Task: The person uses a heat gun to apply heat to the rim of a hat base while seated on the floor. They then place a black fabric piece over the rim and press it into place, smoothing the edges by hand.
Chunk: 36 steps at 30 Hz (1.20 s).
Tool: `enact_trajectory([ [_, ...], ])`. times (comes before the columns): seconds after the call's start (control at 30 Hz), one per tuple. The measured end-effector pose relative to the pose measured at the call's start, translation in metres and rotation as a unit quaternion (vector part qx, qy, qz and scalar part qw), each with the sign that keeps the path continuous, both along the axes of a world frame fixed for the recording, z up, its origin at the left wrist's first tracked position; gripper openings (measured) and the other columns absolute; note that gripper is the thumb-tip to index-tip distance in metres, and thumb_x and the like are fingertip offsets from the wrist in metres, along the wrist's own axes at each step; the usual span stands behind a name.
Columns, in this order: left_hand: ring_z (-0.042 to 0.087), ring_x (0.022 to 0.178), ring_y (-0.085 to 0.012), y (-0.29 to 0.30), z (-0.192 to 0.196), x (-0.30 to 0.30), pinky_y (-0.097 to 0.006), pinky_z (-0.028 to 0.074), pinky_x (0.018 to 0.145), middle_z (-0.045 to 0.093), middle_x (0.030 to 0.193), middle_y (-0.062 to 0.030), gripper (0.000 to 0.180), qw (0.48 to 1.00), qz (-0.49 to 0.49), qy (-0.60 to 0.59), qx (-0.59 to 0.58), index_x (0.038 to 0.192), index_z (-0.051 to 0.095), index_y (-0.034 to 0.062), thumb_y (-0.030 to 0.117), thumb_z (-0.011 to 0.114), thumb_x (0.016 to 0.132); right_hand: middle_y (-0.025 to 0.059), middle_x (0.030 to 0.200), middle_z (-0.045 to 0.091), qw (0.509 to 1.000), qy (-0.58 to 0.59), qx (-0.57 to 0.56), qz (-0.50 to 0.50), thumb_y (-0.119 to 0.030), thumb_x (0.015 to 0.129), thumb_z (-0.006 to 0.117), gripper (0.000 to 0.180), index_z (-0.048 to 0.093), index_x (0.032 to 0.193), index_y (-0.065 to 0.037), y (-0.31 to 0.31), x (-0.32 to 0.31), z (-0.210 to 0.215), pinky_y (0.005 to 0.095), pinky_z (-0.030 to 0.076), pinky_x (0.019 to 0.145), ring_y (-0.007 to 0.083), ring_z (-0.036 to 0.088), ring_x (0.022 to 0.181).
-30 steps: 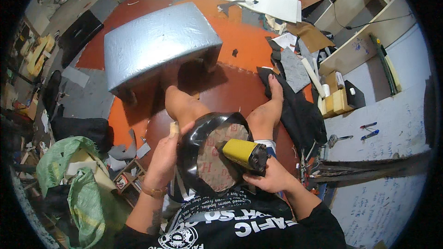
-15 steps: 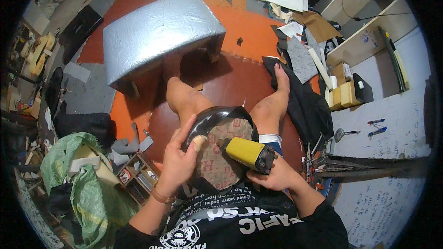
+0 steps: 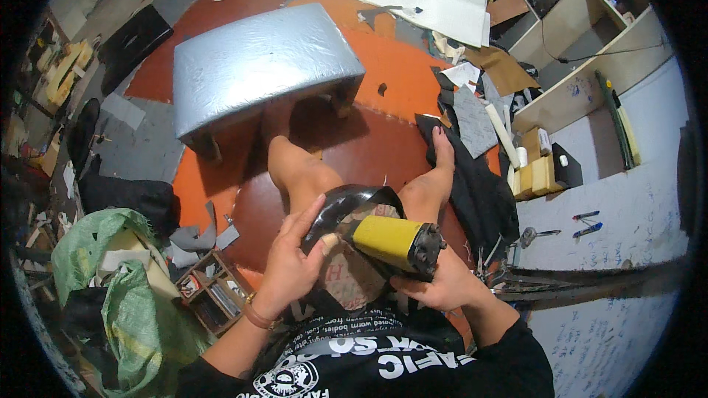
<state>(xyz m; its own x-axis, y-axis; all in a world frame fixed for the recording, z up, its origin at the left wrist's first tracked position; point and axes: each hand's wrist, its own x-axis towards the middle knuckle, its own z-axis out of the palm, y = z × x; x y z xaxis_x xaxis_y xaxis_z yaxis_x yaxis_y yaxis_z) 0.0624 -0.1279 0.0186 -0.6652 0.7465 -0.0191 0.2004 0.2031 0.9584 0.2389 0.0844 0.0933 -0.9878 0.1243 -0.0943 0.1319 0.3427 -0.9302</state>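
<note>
Head view: left hand (image 3: 289, 265) presses fingers flat on the black piece (image 3: 346, 203) while right hand (image 3: 435, 284) clasps the yellow tool (image 3: 391, 242).

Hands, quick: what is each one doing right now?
Left hand: open, fingers spread, pressing on the black cover on the lap.
Right hand: closed around the yellow power tool.

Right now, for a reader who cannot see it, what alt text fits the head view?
Seen from above, a seated person's right hand grips a yellow power tool against a black-edged pad on their lap, while the left hand presses the pad's black cover. A silver padded stool stands ahead on the orange floor mat, with scraps and shelves around.
</note>
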Motion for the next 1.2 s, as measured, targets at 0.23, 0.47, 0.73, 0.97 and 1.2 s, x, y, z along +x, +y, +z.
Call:
enact_trajectory([
  [0.23, 0.062, 0.128, -0.0253, -0.003, -0.001, 0.000, -0.034, 0.048, 0.112, 0.063, 0.138, -0.0165, 0.074, 1.000, 0.015, -0.016, -0.002, 0.166, 0.049, 0.0096, -0.005, 0.071, 0.097, 0.0194, 0.111, 0.081, 0.988, -0.111, 0.092, 0.051, -0.019, 0.094, 0.077, 0.039, 0.073, 0.130, -0.004, 0.000, -0.017, -0.004, 0.0433, 0.060, 0.088, 0.0301, 0.079, 0.098],
  [0.47, 0.065, 0.126, -0.0307, -0.002, 0.004, -0.001, -0.036, 0.052, 0.110, 0.061, 0.139, -0.0187, 0.080, 1.000, 0.003, 0.009, -0.013, 0.166, 0.049, 0.0135, -0.005, 0.075, 0.093, 0.0179, 0.112, 0.081, 0.997, -0.063, 0.035, 0.020, -0.018, 0.094, 0.076, 0.044, 0.070, 0.135, -0.003, -0.004, -0.017, -0.003, 0.0436, 0.060, 0.090, 0.0298, 0.078, 0.097],
  [0.73, 0.065, 0.128, -0.0356, -0.004, 0.013, 0.000, -0.041, 0.054, 0.109, 0.059, 0.140, -0.0197, 0.082, 0.998, 0.006, -0.051, -0.028, 0.167, 0.049, 0.0165, -0.005, 0.072, 0.091, 0.0180, 0.108, 0.080, 0.992, -0.116, 0.038, 0.040, -0.017, 0.095, 0.075, 0.042, 0.071, 0.134, -0.002, -0.010, -0.018, 0.013, 0.0434, 0.059, 0.091, 0.0282, 0.077, 0.096],
  [0.97, 0.063, 0.132, -0.0427, -0.004, 0.012, 0.001, -0.045, 0.053, 0.112, 0.058, 0.143, -0.0218, 0.086, 0.998, 0.006, -0.008, -0.064, 0.166, 0.049, 0.0212, -0.005, 0.073, 0.088, 0.0217, 0.101, 0.080, 0.987, -0.140, 0.072, 0.040, -0.020, 0.091, 0.076, 0.043, 0.071, 0.130, -0.001, -0.010, -0.019, 0.006, 0.0447, 0.061, 0.084, 0.0344, 0.078, 0.088],
  [1.2, 0.061, 0.136, -0.0459, -0.003, 0.011, 0.001, -0.048, 0.052, 0.115, 0.057, 0.147, -0.0225, 0.089, 0.997, 0.011, 0.006, -0.074, 0.166, 0.049, 0.0252, -0.003, 0.074, 0.086, 0.0198, 0.101, 0.080, 0.985, -0.088, 0.124, 0.081, -0.022, 0.091, 0.079, 0.045, 0.072, 0.130, -0.001, -0.008, -0.015, -0.002, 0.0432, 0.060, 0.085, 0.0289, 0.078, 0.091],
])
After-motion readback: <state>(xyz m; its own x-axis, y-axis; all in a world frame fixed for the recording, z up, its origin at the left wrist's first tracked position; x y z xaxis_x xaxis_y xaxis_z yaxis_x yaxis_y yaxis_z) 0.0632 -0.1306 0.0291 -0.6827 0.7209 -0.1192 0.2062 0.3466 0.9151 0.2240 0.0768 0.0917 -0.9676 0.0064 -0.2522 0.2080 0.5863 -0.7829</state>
